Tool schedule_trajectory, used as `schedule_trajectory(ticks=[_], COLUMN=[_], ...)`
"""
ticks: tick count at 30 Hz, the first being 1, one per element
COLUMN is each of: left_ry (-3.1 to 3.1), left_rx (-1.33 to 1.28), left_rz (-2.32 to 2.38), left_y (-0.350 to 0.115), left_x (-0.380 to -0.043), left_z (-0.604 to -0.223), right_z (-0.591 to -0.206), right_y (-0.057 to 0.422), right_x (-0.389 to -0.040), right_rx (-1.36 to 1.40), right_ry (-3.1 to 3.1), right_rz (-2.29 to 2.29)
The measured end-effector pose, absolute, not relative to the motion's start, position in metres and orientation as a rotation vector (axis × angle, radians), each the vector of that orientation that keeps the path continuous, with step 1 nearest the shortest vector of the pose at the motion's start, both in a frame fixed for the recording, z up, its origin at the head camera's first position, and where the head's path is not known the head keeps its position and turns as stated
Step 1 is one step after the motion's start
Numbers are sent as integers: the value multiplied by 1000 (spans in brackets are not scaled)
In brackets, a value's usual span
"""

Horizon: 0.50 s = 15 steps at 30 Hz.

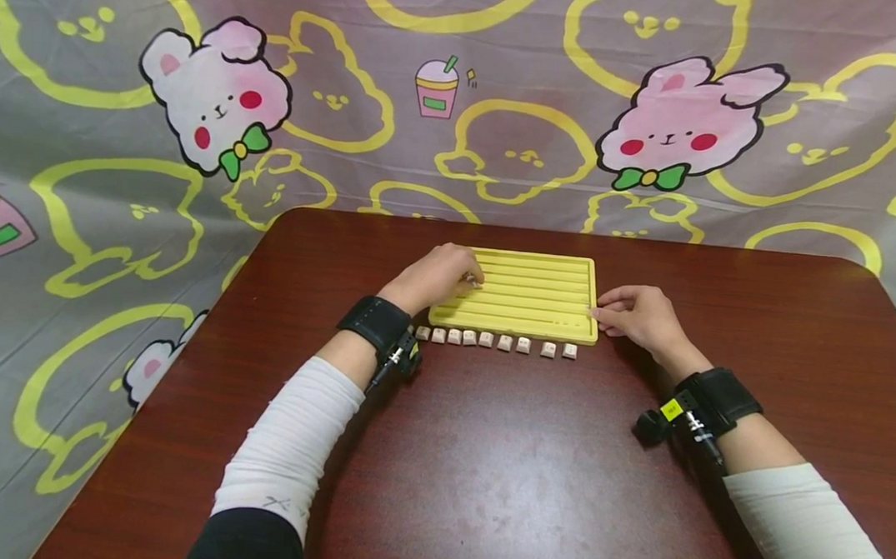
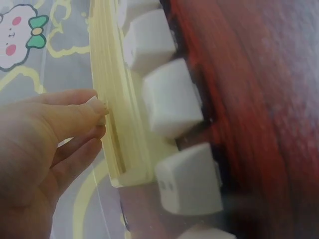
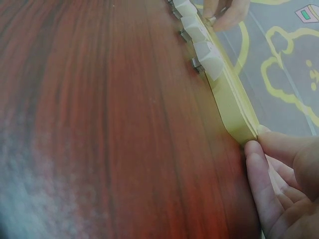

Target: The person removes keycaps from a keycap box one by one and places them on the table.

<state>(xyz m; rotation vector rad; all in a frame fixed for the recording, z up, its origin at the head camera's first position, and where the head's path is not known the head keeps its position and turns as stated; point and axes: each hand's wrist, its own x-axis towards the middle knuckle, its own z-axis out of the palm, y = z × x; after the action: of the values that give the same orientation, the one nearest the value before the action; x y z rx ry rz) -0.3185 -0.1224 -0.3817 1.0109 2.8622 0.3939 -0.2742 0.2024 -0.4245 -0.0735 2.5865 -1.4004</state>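
Observation:
A yellow tray point(image 1: 536, 325) with long parallel ridges lies on the table. Over its left part, my left hand point(image 1: 436, 276) pinches a small pale piece, apparently a keycap point(image 2: 103, 113), mostly hidden by the fingertips. My right hand point(image 1: 639, 319) grips the tray's right edge between thumb and fingers; the right wrist view shows the thumb point(image 3: 266, 140) at the tray corner. Along the tray's near side runs a row of several white keycaps point(image 1: 504, 343). Close up, the left wrist view shows one keycap point(image 2: 172, 99) with dark parts at its base.
The dark red-brown wooden table point(image 1: 485, 465) extends toward me and to both sides. Behind it hangs a grey cloth point(image 1: 513, 166) printed with rabbits and yellow outlines. A black strap with a small camera sits on each wrist.

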Motion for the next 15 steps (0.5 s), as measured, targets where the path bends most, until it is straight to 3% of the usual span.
schedule_trajectory(ticks=[15], left_ry=[2849], left_rx=[1172], left_rz=[330], left_y=[-102], left_x=[-310], left_z=[-368], right_z=[-424], right_y=[202], right_x=[-273], right_rx=[-66], right_ry=[2586], right_rz=[-1395])
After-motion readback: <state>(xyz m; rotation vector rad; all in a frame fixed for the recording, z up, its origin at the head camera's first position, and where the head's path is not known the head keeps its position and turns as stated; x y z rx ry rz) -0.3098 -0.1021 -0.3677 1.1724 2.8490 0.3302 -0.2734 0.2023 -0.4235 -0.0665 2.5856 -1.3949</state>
